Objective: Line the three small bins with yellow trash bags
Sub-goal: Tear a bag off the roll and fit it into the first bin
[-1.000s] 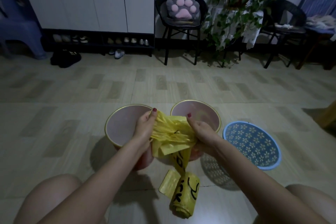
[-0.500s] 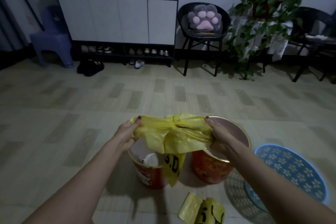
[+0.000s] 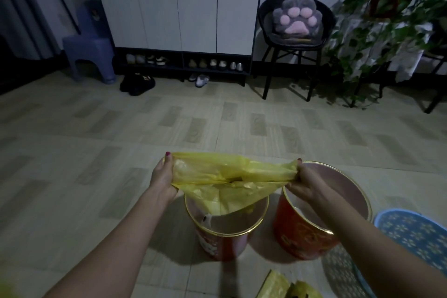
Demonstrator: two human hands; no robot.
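Note:
I hold a yellow trash bag (image 3: 232, 179) stretched wide between both hands, its lower part hanging into the left red bin (image 3: 225, 237). My left hand (image 3: 163, 176) grips the bag's left edge and my right hand (image 3: 303, 182) grips its right edge. A second red bin (image 3: 338, 191) with a gold rim stands to the right, partly behind my right forearm. A blue flower-patterned bin (image 3: 413, 232) sits at the far right edge. The roll of yellow bags (image 3: 290, 288) lies on the floor at the bottom.
Tiled floor spreads ahead. At the back stand white cabinets with a shoe shelf (image 3: 183, 63), a purple stool (image 3: 89, 53), black shoes (image 3: 136, 83), a black chair with a paw cushion (image 3: 296, 22) and a leafy plant (image 3: 391, 7).
My hands have pulled apart, spreading the bunched bag wide open and lifting it over the left bin. The view has tilted up, so the roll sits lower in frame.

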